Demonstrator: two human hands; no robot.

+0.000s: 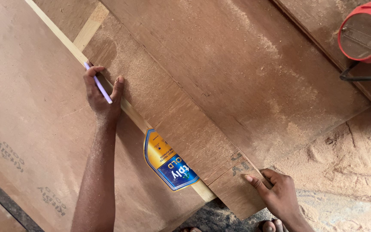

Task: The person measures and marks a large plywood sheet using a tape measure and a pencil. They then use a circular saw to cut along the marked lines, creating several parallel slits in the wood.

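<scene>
Left hand (103, 95) closed around a pale purple pencil (98, 84), tip at 11 o'clock, beside the wooden strip (130, 112). Right hand (276, 192), at 4 o'clock from the label (168, 162), open and pressing flat on the plywood corner (233, 189). Red tool (366, 31) at 2 o'clock.

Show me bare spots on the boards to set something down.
Free: the big sheet left of the batten, and the upper board between batten and red tool. Crowded: along the batten, at the left hand with pencil, sticker, right hand.
</scene>
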